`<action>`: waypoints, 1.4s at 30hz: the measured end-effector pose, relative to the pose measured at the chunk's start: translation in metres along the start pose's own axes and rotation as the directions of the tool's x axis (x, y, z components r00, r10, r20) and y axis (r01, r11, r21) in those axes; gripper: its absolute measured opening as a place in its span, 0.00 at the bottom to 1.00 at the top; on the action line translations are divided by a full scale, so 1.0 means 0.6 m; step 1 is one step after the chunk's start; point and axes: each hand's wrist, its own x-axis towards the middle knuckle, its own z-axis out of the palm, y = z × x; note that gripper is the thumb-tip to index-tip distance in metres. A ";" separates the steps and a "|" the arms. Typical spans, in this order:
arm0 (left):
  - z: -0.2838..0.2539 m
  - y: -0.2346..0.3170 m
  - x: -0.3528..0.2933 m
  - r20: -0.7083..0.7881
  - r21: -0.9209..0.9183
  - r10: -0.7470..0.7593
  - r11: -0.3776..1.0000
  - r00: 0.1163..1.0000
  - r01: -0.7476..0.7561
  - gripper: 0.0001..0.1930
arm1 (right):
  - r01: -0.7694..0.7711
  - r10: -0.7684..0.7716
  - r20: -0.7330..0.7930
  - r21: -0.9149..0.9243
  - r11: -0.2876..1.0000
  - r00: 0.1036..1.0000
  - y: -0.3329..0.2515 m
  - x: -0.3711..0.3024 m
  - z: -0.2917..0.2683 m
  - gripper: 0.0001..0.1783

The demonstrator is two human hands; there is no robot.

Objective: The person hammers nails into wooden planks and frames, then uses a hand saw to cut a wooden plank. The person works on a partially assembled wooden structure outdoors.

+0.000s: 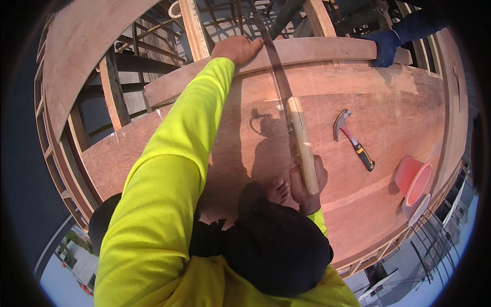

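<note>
My right hand (pixel 308 179) is closed round the pale wooden handle (pixel 303 138) of a handsaw. The long, thin saw blade (pixel 276 64) slants away from me across a narrow wooden board (pixel 317 51). My left hand (pixel 237 50) grips that board just left of the blade, its thumb pointing toward the metal. The fingers on the board's far side are partly hidden. Another person's dark blue gloved hand (pixel 384 48) holds the board near its right end. A claw hammer (pixel 354 139) with a black and yellow grip lies on the plywood sheet (pixel 378 107) to the right.
A red bucket (pixel 411 180) lies tipped at the right, near the plywood's edge. Beyond the board, upright timbers (pixel 193 30) and a framework of bars stand over open gaps. My bare foot (pixel 278 190) rests on the plywood. A curved panel (pixel 82 66) rises at the far left.
</note>
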 end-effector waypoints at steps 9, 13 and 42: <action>-0.006 0.008 -0.007 -0.086 -0.005 0.094 0.995 0.992 -0.095 0.38 | 0.114 -0.111 -0.055 0.043 0.993 0.992 0.026 0.071 0.030 0.07; 0.019 -0.031 -0.054 -0.301 0.219 0.375 0.922 0.877 -0.319 0.39 | 0.106 -0.098 -0.058 0.163 0.981 0.993 0.023 0.105 0.049 0.07; -0.013 0.020 -0.004 -0.058 0.010 -0.072 0.997 0.996 0.073 0.38 | 0.168 -0.160 -0.096 0.082 0.982 0.982 0.078 0.044 0.048 0.08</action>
